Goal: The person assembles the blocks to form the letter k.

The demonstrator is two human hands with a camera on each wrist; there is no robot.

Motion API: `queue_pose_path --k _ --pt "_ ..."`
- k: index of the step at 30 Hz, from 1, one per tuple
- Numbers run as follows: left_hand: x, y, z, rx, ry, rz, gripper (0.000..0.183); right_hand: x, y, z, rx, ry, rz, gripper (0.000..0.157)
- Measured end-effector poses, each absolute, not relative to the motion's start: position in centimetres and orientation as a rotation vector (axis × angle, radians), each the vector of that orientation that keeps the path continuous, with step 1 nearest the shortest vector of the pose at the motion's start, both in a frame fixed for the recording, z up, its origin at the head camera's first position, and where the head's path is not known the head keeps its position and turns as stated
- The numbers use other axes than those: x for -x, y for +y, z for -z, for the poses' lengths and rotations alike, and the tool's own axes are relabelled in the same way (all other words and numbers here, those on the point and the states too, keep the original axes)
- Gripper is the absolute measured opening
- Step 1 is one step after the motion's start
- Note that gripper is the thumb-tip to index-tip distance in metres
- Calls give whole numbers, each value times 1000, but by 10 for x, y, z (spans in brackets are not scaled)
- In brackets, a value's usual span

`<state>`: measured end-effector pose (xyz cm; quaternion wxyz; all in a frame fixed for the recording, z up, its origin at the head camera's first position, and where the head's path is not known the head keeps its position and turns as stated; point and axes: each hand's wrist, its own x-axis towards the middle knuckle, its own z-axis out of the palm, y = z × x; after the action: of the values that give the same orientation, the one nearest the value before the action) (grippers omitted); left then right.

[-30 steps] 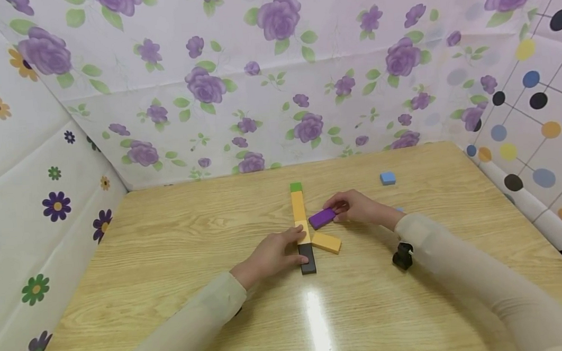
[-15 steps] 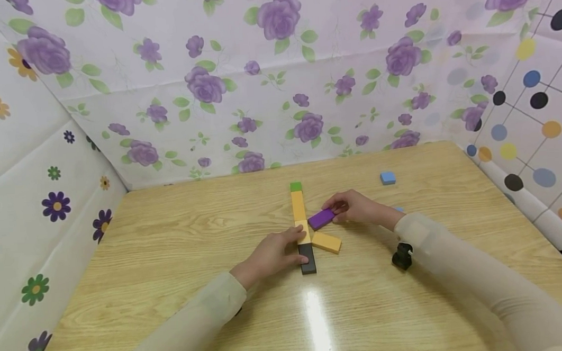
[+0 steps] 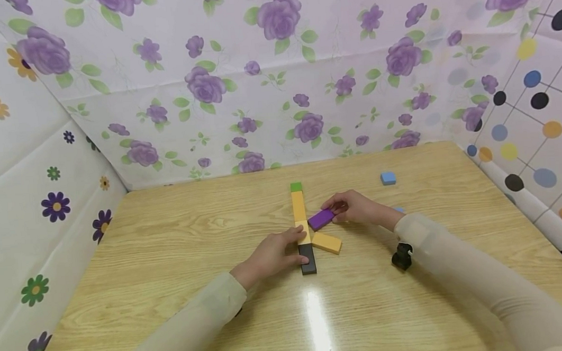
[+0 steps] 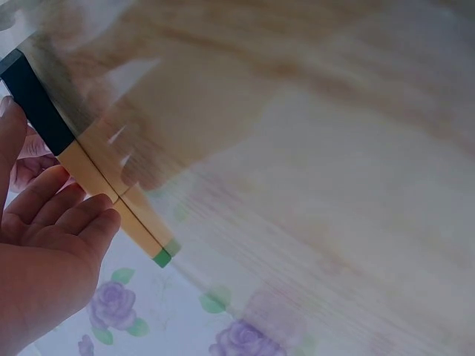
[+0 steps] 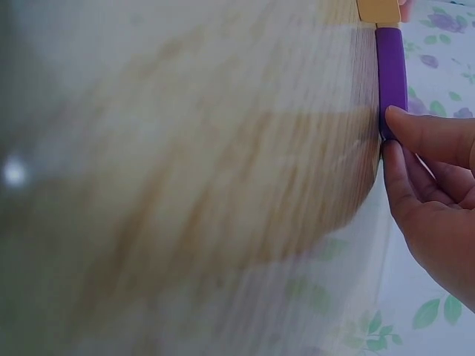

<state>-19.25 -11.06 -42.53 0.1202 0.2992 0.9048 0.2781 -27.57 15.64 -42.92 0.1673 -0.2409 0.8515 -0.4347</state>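
Note:
A straight row of blocks lies in mid-table in the head view: a small green block (image 3: pixel 296 187), an orange block (image 3: pixel 299 206), a paler yellow block (image 3: pixel 304 238) and a black block (image 3: pixel 308 264). My left hand (image 3: pixel 273 254) rests against the row from the left, fingertips at the yellow block and thumb on the black block (image 4: pixel 37 104). A purple block (image 3: pixel 320 219) stands slanted at the row's right side, its far end pinched between thumb and fingers of my right hand (image 3: pixel 356 208). Just below it, another orange block (image 3: pixel 326 242) angles away from the row.
Toward the back right lies a small blue block (image 3: pixel 388 178). Another blue piece (image 3: pixel 399 209) is mostly hidden behind my right wrist. Flowered sheets (image 3: pixel 211 126) rise behind the wooden table (image 3: pixel 179 228) and at the left; a dotted sheet stands at the right.
The purple block, pinched in my right hand, has shifted slightly left, closer to the row. My left hand and the other blocks look still.

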Motion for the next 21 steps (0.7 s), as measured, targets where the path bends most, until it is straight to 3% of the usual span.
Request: queue_pose_path --k 13,21 --pt "193 -109 424 -900 2662 -801 65 281 166 432 625 2404 1268 47" --pt "192 -110 425 -881 2655 -796 66 278 181 424 669 2503 1289 42"
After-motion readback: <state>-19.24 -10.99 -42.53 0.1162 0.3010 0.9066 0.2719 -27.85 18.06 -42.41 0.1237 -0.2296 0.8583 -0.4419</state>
